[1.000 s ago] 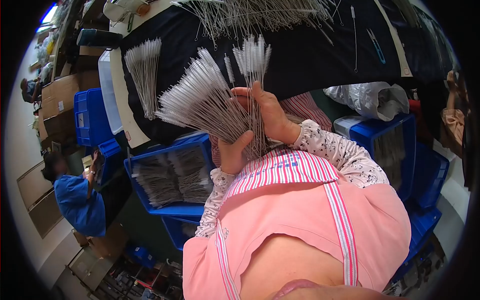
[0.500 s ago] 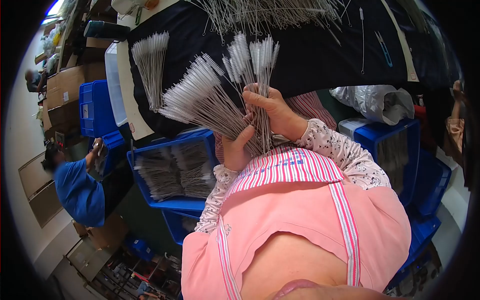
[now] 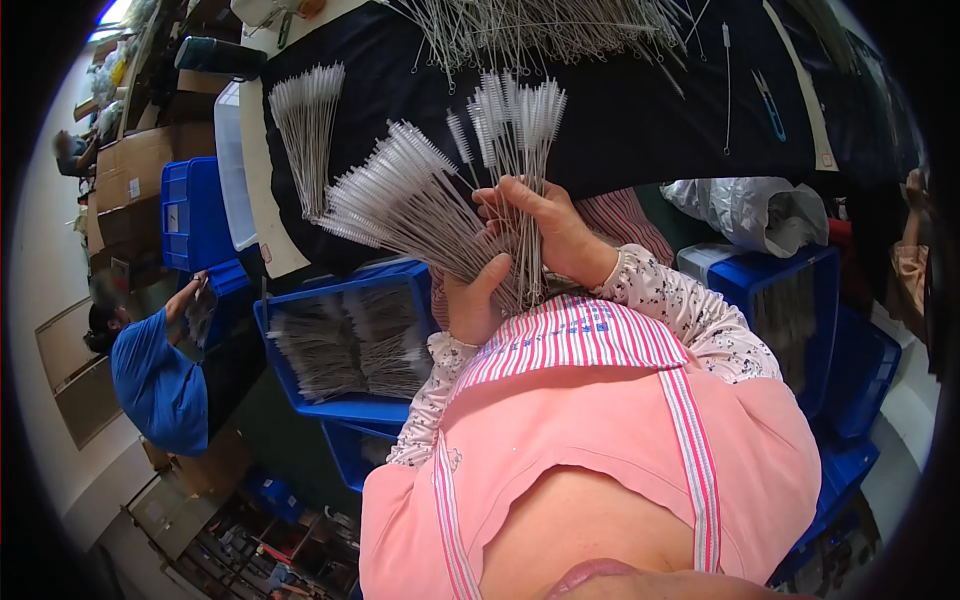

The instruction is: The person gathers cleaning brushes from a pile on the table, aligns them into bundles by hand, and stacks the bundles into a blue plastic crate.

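My left hand [image 3: 473,304] is wrapped round the lower stems of a wide, fanned bundle of white-bristled wire brushes [image 3: 392,192]. Beside it, my right hand [image 3: 562,232] grips a smaller upright bunch of brushes [image 3: 515,118], with the thumb across the stems. The looped wire ends of both bunches meet in front of the striped apron [image 3: 570,340]. One brush leans apart from the smaller bunch, between the two. Some fingers of both hands are hidden behind the wires.
On the black cloth [image 3: 640,130] lie another brush bundle [image 3: 308,125], a large brush pile [image 3: 540,35], a single brush [image 3: 727,90] and blue-handled snips [image 3: 771,108]. Blue crates [image 3: 345,408] of brushes stand below the table. A co-worker in blue [image 3: 160,380] is at the left.
My right hand first shifted its hold, and brushes from the fan have joined its bunch, which looks thicker. The view has moved slightly. The co-worker's arm has moved.
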Tool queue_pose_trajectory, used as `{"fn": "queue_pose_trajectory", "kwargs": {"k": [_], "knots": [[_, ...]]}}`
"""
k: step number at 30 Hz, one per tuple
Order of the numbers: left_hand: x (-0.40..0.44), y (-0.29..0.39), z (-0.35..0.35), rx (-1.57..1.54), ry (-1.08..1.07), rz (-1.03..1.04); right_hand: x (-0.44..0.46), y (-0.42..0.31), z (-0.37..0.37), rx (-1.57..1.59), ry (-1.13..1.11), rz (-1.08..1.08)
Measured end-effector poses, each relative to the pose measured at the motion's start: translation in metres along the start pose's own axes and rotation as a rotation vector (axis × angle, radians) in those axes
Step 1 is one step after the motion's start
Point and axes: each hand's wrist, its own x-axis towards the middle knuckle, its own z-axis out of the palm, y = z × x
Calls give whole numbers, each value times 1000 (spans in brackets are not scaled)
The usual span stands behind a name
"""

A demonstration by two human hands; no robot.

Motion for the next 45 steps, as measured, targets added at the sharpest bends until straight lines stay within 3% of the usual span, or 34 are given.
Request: {"fn": "queue_pose_trajectory", "kwargs": {"k": [6, 12, 19, 25, 28, 31, 34, 45], "knots": [[2, -7, -4, 34, -1, 72, -5, 2, 8, -317, -14, -152], [-2, -3, 3, -4, 55, 38, -1, 0, -4, 9, -9, 47], [0, -11, -2, -72, 34, 100, -2, -9, 9, -292, -47, 52], [-2, -7, -2, -71, 62, 41, -6, -12, 10, 80, -13, 116], [-2, -4, 1, -47, 68, 53, -8, -18, 16, 25, -43, 184], [-1, -6, 1, -71, 64, 61, -3, -5, 2, -116, -86, 71], [-3, -3, 3, -124, 71, 45, -2, 1, 5, -87, 26, -55], [-3, -8, -2, -116, 25, 103, 0, -5, 2, -159, -7, 72]]}}
